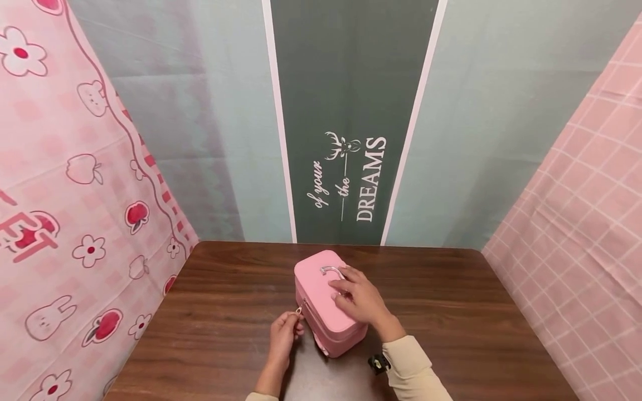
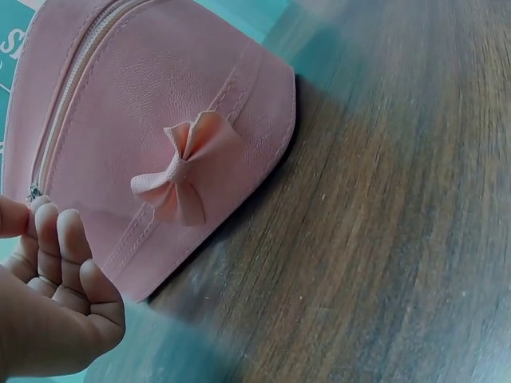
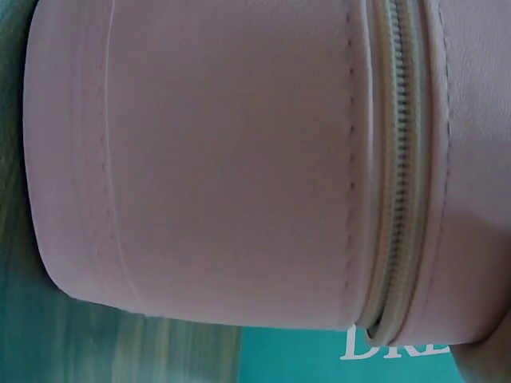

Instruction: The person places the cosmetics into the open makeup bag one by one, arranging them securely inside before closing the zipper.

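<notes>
A pink zippered case [image 1: 321, 301] with rounded corners sits upright on the brown table. My left hand [image 1: 284, 338] pinches the zipper pull [image 1: 298, 309] at the case's left side. The left wrist view shows a pink bow [image 2: 182, 167] on the case's side, below the zipper [image 2: 68, 100], with the left fingertips at the slider. Relaxed fingers of my right hand [image 1: 362, 295] rest on the lid beside the silver handle [image 1: 328, 269], partly covering it. In the right wrist view, zipper teeth [image 3: 399, 159] run along the case's other side, just under the lid.
The wood-grain table [image 1: 225, 289] extends around the case on both sides. Behind it hangs a green and grey-blue cloth [image 1: 341, 100] with white lettering. Pink patterned cloths stand at the left [image 1: 100, 195] and right [image 1: 572, 223]. A black wrist device [image 1: 378, 363] sits by the right sleeve.
</notes>
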Available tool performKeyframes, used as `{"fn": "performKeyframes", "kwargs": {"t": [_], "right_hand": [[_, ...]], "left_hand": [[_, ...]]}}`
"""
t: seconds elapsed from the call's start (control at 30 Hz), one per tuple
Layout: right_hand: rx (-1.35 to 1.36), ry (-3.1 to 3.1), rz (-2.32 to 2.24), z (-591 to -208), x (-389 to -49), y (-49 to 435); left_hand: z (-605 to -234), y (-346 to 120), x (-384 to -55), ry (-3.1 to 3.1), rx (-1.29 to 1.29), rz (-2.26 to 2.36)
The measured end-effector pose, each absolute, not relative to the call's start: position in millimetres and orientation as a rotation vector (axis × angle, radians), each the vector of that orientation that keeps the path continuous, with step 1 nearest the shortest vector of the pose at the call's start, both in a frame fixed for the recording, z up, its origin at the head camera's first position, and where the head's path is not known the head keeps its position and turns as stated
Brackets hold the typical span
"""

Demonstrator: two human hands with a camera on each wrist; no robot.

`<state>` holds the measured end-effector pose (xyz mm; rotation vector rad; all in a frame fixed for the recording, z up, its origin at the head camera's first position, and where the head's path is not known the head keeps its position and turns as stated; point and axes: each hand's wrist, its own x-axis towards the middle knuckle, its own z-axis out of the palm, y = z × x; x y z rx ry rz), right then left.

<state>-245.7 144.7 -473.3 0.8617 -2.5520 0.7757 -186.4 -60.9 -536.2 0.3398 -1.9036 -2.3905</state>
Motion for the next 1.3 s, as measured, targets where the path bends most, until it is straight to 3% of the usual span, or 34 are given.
{"fn": "performKeyframes", "kwargs": {"t": [0.4,0.67,0.83,1.07,1.3], "right_hand": [[0.341,-2.579,0.649,-476,-226,109],[0.094,-2.532,0.597,-475,-219,90],[0.078,-2.546,0.586,-476,-219,87],[0.108,-2.612,0.633,-472,-218,91],[0.463,-2.666,0.706,-464,-230,111]], "left_hand": [[-528,-51,-194,-1.818,0.249,-2.367],[-523,-51,-179,-1.870,0.210,-2.475],[-517,-54,-174,-1.891,0.219,-2.466],[-540,-52,-183,-1.825,0.206,-2.398],[-537,-55,-192,-1.829,0.299,-2.274]]}}
